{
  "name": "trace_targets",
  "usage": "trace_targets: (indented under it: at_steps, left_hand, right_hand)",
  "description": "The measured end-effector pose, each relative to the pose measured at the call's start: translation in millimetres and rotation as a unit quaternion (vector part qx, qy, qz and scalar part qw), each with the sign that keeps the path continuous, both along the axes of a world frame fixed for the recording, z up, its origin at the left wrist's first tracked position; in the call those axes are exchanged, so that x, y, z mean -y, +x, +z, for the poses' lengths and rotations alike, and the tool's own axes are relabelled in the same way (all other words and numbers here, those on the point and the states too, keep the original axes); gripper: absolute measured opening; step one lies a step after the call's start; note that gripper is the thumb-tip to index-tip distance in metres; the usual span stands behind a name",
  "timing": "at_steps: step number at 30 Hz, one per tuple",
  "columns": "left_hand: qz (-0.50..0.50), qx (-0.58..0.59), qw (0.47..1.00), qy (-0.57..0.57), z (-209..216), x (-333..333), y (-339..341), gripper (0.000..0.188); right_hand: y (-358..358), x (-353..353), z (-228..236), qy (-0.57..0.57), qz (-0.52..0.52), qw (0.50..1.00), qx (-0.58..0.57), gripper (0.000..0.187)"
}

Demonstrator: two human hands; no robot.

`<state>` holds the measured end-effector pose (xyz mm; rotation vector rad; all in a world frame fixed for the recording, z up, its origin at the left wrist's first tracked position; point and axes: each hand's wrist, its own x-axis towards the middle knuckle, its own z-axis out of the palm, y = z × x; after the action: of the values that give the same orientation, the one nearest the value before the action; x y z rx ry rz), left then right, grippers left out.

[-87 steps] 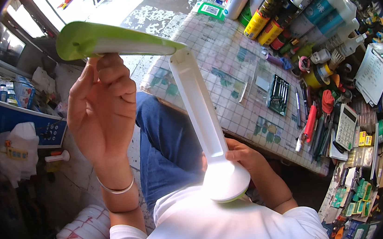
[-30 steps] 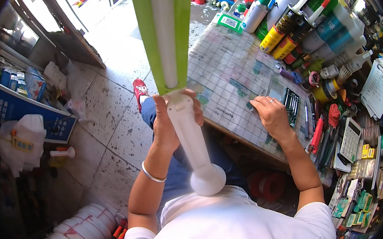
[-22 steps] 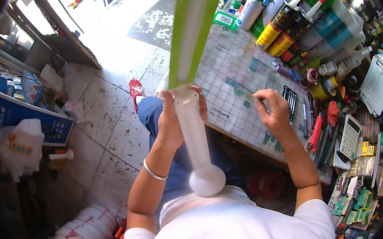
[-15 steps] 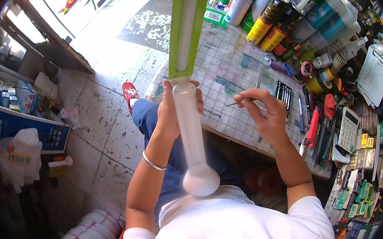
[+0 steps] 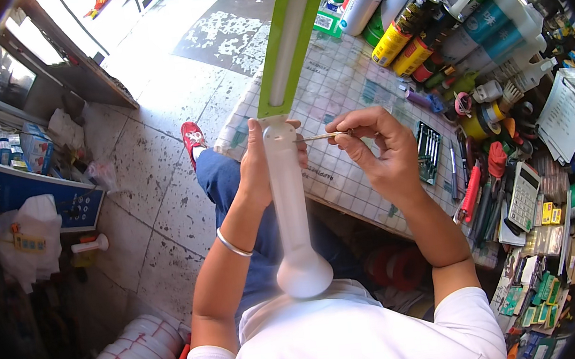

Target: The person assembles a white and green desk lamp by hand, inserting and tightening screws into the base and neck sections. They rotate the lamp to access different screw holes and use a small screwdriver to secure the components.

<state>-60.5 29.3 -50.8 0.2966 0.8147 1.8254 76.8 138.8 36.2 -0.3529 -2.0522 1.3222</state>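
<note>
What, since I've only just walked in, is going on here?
A seated person's left hand grips a green-and-white folding lamp near its hinge. The right hand pinches a thin tool, its tip pointing toward that hinge; whether it touches is hard to tell. A case of slim tools lies on the table, beyond the right hand.

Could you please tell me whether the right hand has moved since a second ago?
Yes: against the dark tool set on the table, the right hand, pinching a thin tool, has moved left and forward, toward the lamp.
</note>
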Motion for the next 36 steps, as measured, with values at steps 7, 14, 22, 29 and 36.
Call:
trace_targets:
  at_steps: [7,14,22,29,36]
  left_hand:
    - [0.018,-0.033,0.999,-0.026,5,3,2,0.073]
    - [0.022,-0.042,0.998,-0.031,5,4,2,0.073]
    - [0.034,-0.03,0.998,-0.043,8,3,3,0.073]
    - [0.044,-0.026,0.997,-0.059,6,2,2,0.073]
    - [0.063,-0.024,0.995,-0.069,6,0,4,0.074]
  right_hand:
    - [-13,10,-5,0.129,0.004,0.991,-0.031,0.014]
    - [-21,9,-9,0.194,0.007,0.98,-0.035,0.015]
    - [-26,9,-9,0.243,0.012,0.969,-0.047,0.016]
    - [-26,8,-6,0.347,0.011,0.938,0.007,0.017]
    - [-18,14,1,0.389,0.036,0.92,0.04,0.02]
